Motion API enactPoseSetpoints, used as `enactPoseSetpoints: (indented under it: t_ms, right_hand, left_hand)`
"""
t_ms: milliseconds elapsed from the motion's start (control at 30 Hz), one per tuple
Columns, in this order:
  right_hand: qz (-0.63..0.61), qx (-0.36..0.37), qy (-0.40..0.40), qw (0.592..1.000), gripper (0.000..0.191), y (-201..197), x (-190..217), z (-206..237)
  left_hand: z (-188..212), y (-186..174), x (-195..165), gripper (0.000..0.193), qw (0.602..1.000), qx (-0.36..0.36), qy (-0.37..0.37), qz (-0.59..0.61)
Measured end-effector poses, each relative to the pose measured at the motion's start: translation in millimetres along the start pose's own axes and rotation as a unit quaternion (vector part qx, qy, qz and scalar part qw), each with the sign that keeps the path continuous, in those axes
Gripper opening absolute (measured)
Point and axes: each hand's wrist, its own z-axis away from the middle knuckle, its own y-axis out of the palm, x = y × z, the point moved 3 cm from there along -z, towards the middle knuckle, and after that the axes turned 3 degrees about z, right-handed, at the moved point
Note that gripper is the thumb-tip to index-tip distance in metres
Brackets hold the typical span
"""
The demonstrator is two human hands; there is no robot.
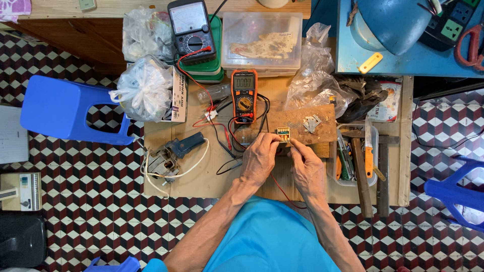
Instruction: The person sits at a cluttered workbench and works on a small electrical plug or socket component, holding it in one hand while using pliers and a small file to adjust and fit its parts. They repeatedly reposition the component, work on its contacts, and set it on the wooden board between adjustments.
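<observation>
A small yellow-and-green electrical component (283,134) is held between two bare hands above the middle of a low wooden surface (201,176), seen from overhead. The left hand (259,158) is closed round the component's left side, its grip pinched shut on it by fingers and thumb. The right hand (306,168) is raised just beside it, its fingertips (292,144) drawn together at the component's right edge; whether that grip also has hold of a probe or wire cannot be told.

Just behind the component, a worn wooden block (302,123) with small metal pieces on it is seen. An orange digital multimeter (244,95) lies to the left of the block, with red and black leads (222,136) trailing toward the hands. A black analogue meter (191,31) is propped further back, beside a clear plastic box (262,40). A tied white plastic bag (143,88) rests at the surface's left rear corner, near a blue plastic stool (65,108). A tray of hand tools (353,156), with a hammer (362,176) across it, sits to the right of the hands.
</observation>
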Motion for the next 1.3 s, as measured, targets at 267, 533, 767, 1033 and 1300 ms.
enactPoseSetpoints:
  t_ms: [267,533,767,1033,1300]
  right_hand:
    - [0.098,-0.023,-0.07,0.992,0.035,1.0,8.2,2.8]
    - [0.079,-0.016,0.003,0.997,0.036,2.3,2.7,-0.6]
    - [0.056,-0.019,-0.009,0.998,0.035,2.9,0.8,0.2]
    - [0.068,-0.022,-0.002,0.997,0.035,2.4,1.5,1.2]
    - [0.078,-0.025,-0.015,0.997,0.035,2.4,1.3,-1.7]
  left_hand:
    - [1.4,-0.4,-1.9,0.01,1.0,-0.005,0.0,0.001]
    - [0.7,-0.2,-1.9,0.011,1.0,-0.003,-0.008,0.008]
    - [1.2,0.9,-0.1,0.01,1.0,0.001,-0.003,0.002]
    - [2.3,2.3,1.8,0.01,1.0,0.003,0.004,0.0]
    - [0.2,1.0,2.1,0.01,1.0,0.004,0.004,0.002]
